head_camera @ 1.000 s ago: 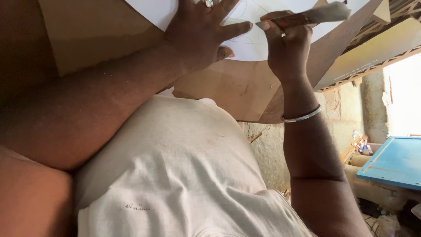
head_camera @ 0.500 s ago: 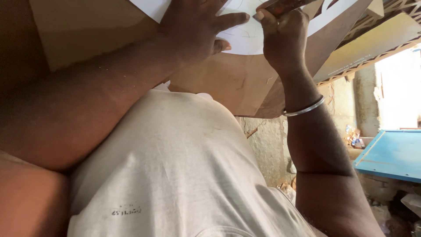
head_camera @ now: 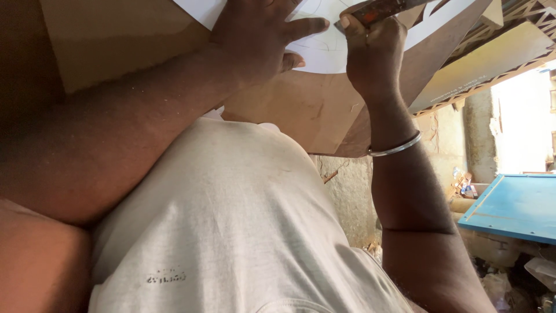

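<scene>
- Brown board (head_camera: pixel 301 110): biggest item I see. It lies flat under both hands and runs down from them toward the torso.
- White shirt (head_camera: pixel 231 232): below the hands, fills the lower middle of the view.
- Blue panel (head_camera: pixel 512 206): well apart from the right hand, down and out to its side, lying among clutter by a rough wall.
- White paper sheet (head_camera: pixel 324 49): lies on the board, directly beneath the left hand and reaching across to the right hand. Faint curved pencil lines show on it between the two hands.
- Left hand (head_camera: pixel 258 37): spread flat, palm down, pressing the sheet against the board. Fingers are splayed, with one finger pointing toward the right hand. It grips nothing.
- Right hand (head_camera: pixel 370 55): curled into a fist around a tool, thumb on top, just beside the left hand's fingertips.
- Tool (head_camera: pixel 382 8): slim and reddish-brown, with a lighter end that runs past the top edge. Looks like a knife or blade handle, but I can't confirm as the tip is cropped. It sits over the sheet's edge, at the top of the right fist.
- Metal bangle (head_camera: pixel 395 148): thin, silver, on the right wrist, below the fist.
</scene>
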